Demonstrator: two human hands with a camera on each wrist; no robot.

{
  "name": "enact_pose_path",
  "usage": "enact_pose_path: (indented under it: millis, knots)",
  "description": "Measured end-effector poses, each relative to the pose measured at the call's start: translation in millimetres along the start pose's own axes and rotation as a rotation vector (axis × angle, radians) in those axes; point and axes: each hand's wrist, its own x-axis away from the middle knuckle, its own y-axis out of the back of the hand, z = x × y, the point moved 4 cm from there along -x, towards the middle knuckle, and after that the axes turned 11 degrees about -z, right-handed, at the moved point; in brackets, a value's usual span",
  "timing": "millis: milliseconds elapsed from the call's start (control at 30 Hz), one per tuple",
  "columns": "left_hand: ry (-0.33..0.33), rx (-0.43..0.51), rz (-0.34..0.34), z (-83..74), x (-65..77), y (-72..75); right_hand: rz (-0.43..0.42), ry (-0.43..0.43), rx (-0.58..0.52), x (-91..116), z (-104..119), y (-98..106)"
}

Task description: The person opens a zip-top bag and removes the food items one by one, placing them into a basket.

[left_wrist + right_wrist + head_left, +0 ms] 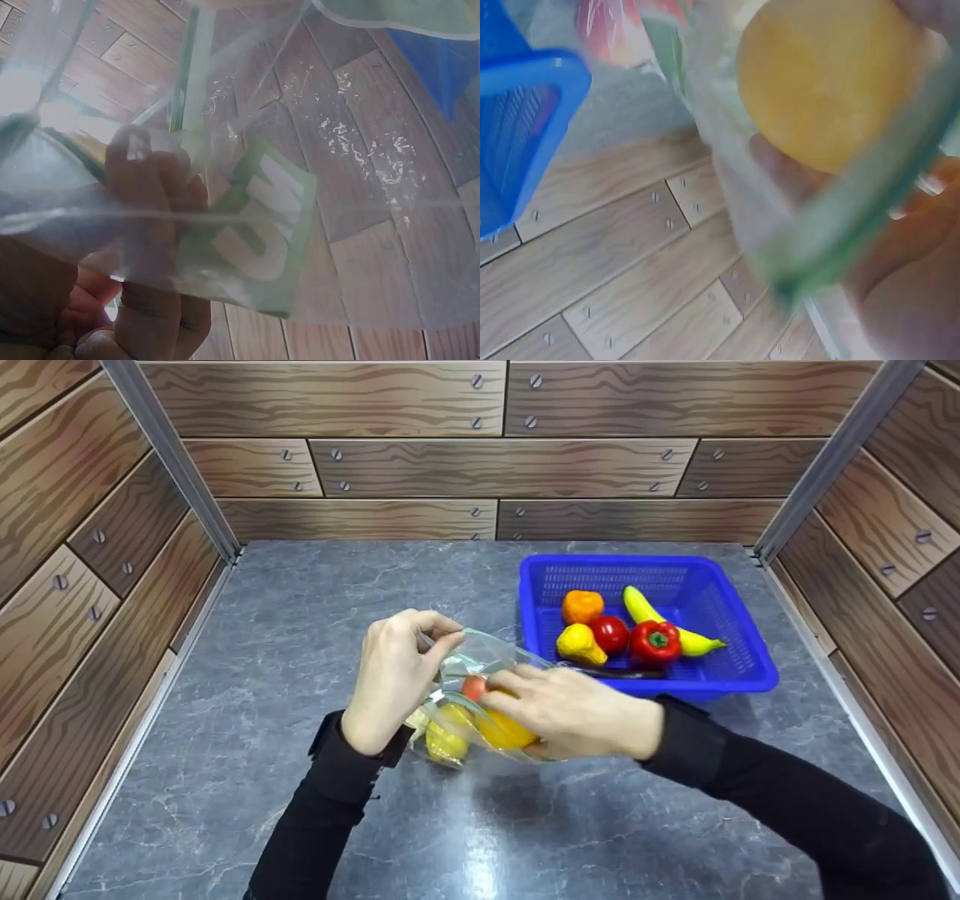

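A clear zip bag (495,649) with a green seal strip is held up over the table. My left hand (401,675) pinches its rim between thumb and fingers; a green label (262,232) shows through the plastic in the left wrist view. My right hand (581,712) is at the bag's mouth, its fingers curled round a smooth yellow-orange fruit (825,82). Inside the bag lie a yellow fruit (446,739) and a reddish round one (474,688), partly hidden by the plastic and my right fingers.
A blue plastic basket (757,671) stands right of the bag. It holds an orange fruit (583,607), a lumpy yellow fruit (579,643), a round red one (610,634), a red bell pepper (655,643), a banana (641,607) and a dark slender item (622,673). Wood-patterned walls enclose the grey table (225,720).
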Motion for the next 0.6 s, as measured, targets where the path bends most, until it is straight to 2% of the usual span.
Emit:
enact_pose_path:
  millis: [167,267,367,600]
  knots:
    - [-0.003,0.005,-0.003,0.6,-1.6,0.9,-0.016,-0.113,-0.238,14.7,-14.6,27.3]
    - [-0.007,0.000,-0.008,0.8,-2.0,0.6,-0.033,-0.150,-0.330,23.7,-24.4,40.2]
    - [-0.017,-0.018,-0.016,0.8,-2.3,0.6,-0.081,-0.195,-0.373,31.9,-35.0,53.7]
    - [-0.026,-0.013,-0.033,-0.1,-4.4,2.0,-0.207,-0.357,-0.379,43.2,-72.7,75.9]
